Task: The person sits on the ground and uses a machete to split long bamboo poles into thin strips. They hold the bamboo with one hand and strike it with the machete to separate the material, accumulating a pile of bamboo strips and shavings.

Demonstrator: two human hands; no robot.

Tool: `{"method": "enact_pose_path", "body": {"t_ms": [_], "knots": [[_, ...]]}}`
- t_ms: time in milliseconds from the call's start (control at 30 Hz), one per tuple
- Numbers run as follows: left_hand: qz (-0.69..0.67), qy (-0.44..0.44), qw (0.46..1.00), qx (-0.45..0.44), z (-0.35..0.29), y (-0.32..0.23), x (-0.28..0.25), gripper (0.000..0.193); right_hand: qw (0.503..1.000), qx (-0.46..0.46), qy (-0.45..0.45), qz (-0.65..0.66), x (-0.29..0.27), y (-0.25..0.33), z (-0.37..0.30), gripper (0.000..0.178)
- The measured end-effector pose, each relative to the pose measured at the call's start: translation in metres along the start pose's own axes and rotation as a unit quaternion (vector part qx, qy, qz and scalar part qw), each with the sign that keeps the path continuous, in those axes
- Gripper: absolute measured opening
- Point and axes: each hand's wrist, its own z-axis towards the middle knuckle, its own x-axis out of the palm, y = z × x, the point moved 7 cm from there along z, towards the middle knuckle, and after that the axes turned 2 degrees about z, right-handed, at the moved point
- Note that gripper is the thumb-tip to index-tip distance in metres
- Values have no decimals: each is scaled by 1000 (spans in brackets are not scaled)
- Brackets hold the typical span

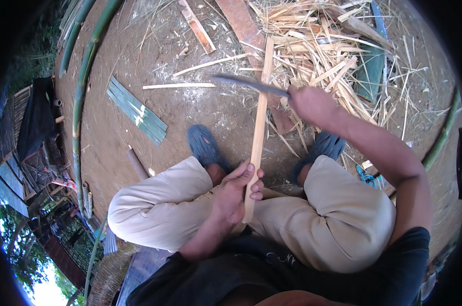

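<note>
A long pale strip of split bamboo or wood (260, 120) runs up from my lap toward the shavings. My left hand (235, 191) is closed around it near its lower end, thumb along its face. In my right hand (313, 106) is the handle of a long dark-bladed knife (241, 81), mostly hidden by the fingers. The blade lies across the upper part of the strip, its tip pointing left. Whether its edge bites into the strip cannot be made out.
A heap of pale shavings (333, 66) lies beyond my right foot, beside a green bamboo piece (371, 71). A reddish-brown board (241, 23) lies under the strip's far end. Green slats (137, 112) rest left; a long bamboo pole (78, 102) curves farther out.
</note>
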Motion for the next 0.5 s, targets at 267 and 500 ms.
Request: {"method": "enact_pose_path", "body": {"t_ms": [267, 500], "knots": [[68, -31, 997, 5, -10, 9, 1, 36, 985, 122, -45, -115, 26, -128, 26, 22], [44, -45, 998, 23, -5, 10, -9, 44, 992, -94, -45, 69, 24, 46, -37, 24]]}}
